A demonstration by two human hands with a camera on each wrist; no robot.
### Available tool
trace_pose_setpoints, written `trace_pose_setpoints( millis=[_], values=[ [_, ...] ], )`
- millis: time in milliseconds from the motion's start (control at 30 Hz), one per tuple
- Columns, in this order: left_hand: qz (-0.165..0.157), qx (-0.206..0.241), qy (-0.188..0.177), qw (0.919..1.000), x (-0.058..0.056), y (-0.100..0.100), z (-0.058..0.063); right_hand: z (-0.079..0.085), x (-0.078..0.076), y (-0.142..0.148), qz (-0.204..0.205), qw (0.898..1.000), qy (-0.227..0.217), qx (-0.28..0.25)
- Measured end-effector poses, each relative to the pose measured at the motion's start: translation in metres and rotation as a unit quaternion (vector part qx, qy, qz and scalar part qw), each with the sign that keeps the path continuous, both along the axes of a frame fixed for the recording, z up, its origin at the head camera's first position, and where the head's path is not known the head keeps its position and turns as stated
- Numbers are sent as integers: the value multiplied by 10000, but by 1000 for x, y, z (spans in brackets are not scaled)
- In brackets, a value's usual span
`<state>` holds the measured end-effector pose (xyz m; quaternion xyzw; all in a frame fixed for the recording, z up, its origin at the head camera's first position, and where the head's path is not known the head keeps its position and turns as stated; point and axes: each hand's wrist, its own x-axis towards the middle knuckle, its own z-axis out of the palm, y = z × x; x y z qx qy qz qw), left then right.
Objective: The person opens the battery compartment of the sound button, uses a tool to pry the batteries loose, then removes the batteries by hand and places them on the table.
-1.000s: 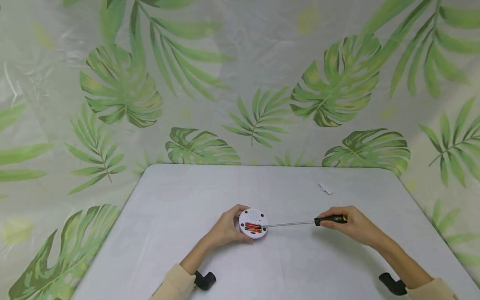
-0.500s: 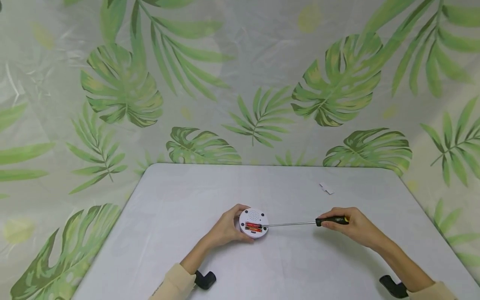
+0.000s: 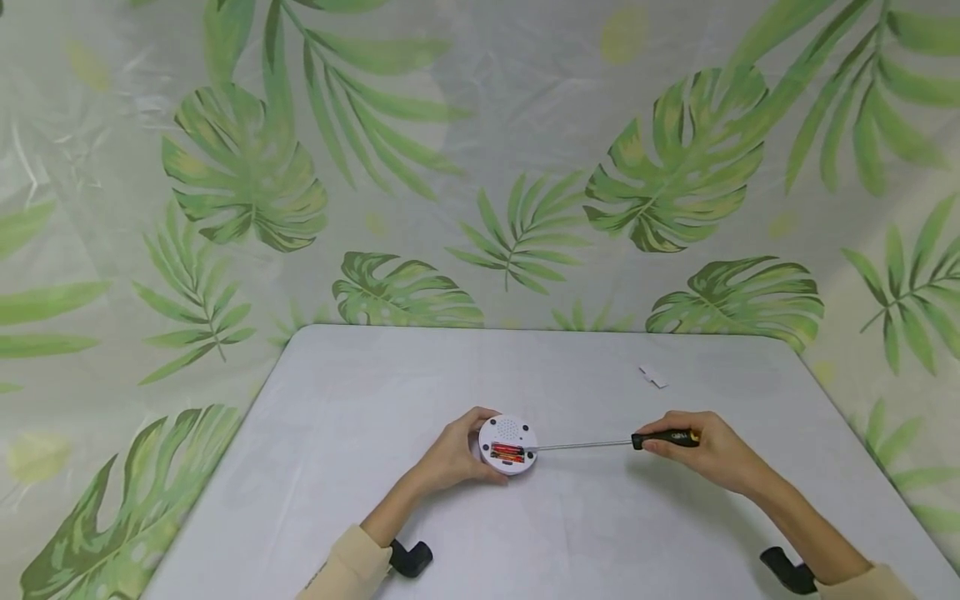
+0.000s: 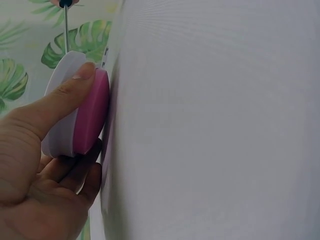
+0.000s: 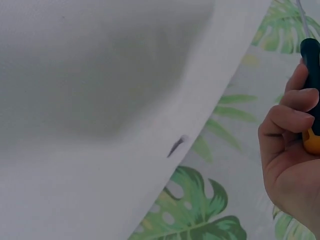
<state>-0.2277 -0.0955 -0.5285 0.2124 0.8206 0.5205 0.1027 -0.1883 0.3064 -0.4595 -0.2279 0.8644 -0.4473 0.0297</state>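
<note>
My left hand [image 3: 453, 452] grips a round white device [image 3: 507, 428] by its rim, its underside facing up. The left wrist view shows a pink lower part [image 4: 92, 115] on it, close over the table. Red batteries [image 3: 507, 453] lie in its uncovered compartment, beside a patch of small holes and dark round feet. With curled fingers my right hand [image 3: 712, 446] holds a screwdriver [image 3: 663, 439] by its dark handle, which ends in yellow. The long metal shaft [image 3: 585, 446] points left, its tip at the right end of the battery compartment.
A small white piece [image 3: 652, 377], perhaps a cover, lies on the white table [image 3: 420, 367] toward the back right. Behind the table hangs a leaf-patterned sheet [image 3: 525, 125]. Black wrist mounts [image 3: 410, 559] sit at both forearms.
Both hands stay nearly in place; the screwdriver tip remains at the battery compartment. Only slight shifts of the view and the right hand show.
</note>
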Motion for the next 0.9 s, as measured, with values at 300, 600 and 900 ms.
trace_pose_setpoints(
  millis=[300, 600, 900],
  values=[
    [5, 61, -13, 10000, -1, -2, 0, 17, 0, -4, 94, 9995, 232, 173],
    [31, -4, 135, 9999, 0, 0, -1, 32, 1, -15, 212, 9982, 377, 408],
    [72, 9, 156, 9999, 2, 1, -1, 42, 1, -21, 276, 9965, 511, 601]
  ],
)
